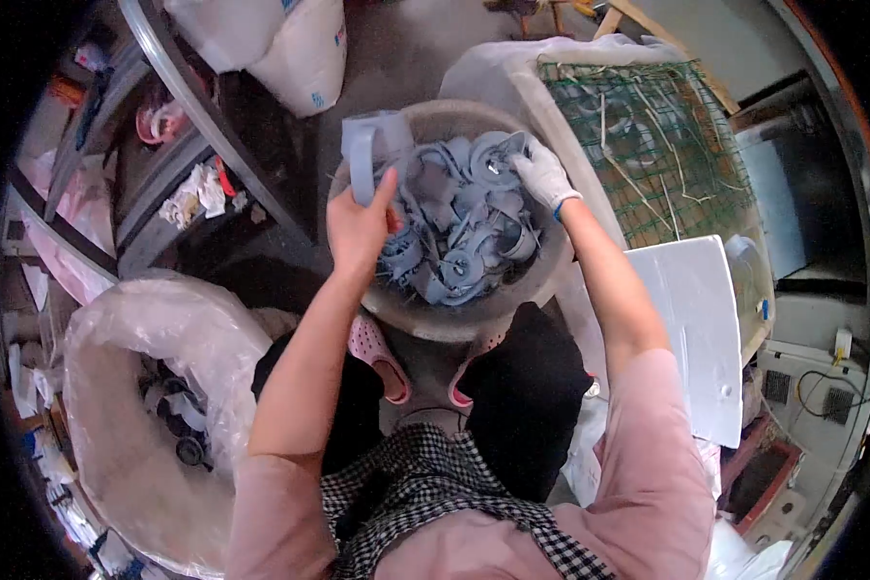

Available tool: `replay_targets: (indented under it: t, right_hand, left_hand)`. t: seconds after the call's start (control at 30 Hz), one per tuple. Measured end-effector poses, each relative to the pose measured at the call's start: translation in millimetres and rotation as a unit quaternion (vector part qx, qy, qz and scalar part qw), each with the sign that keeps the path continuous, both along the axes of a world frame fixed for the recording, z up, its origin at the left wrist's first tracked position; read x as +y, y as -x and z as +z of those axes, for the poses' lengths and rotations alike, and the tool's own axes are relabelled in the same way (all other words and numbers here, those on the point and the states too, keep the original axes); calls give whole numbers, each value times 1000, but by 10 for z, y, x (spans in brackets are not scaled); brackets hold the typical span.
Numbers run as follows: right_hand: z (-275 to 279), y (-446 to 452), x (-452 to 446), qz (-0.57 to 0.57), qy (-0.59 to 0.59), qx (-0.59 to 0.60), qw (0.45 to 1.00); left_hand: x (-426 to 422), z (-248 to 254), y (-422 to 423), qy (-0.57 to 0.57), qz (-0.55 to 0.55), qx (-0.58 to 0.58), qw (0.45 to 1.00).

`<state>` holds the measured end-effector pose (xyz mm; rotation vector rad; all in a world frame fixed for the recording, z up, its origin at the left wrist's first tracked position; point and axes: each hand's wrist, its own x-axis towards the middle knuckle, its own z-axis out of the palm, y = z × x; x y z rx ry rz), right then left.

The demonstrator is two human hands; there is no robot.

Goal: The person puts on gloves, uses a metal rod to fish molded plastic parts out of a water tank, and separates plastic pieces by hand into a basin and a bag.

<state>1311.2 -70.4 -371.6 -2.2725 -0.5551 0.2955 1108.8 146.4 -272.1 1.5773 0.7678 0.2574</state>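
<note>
A round tub (406, 314) full of grey plastic parts (464, 208) stands on the floor before my knees. Over its left side my bare left hand (362, 227) holds a grey plastic piece (362, 155) with a curved band and a paler flat part, the thumb pointing up along it. My right hand (546, 174), in a white glove, is at the tub's upper right, its fingers closed round the edge of a round grey part (493, 162) with a hole in it.
At the lower left stands a plastic-lined container (164, 309) with dark and grey parts inside. A green wire mesh (648, 145) covers a pale bin at the upper right. Beside my right arm is a white board (691, 329). Grey metal rails cross the upper left.
</note>
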Motion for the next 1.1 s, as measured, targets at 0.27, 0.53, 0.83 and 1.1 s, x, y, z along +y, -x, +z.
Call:
replay_targets:
  t: [0.27, 0.53, 0.83, 1.1]
  right_hand:
    - [865, 325, 277, 28, -113, 64, 991]
    - [1237, 942, 443, -110, -265, 274, 918]
    - [1528, 1213, 568, 116, 95, -113, 982]
    - [1390, 1128, 631, 74, 128, -246, 958]
  left_hand:
    - [-39, -1, 142, -32, -92, -103, 990]
    - [-63, 194, 400, 82, -201, -68, 974]
    - [-158, 218, 484, 96, -98, -69, 988]
    - [-303, 187, 439, -93, -85, -71, 989]
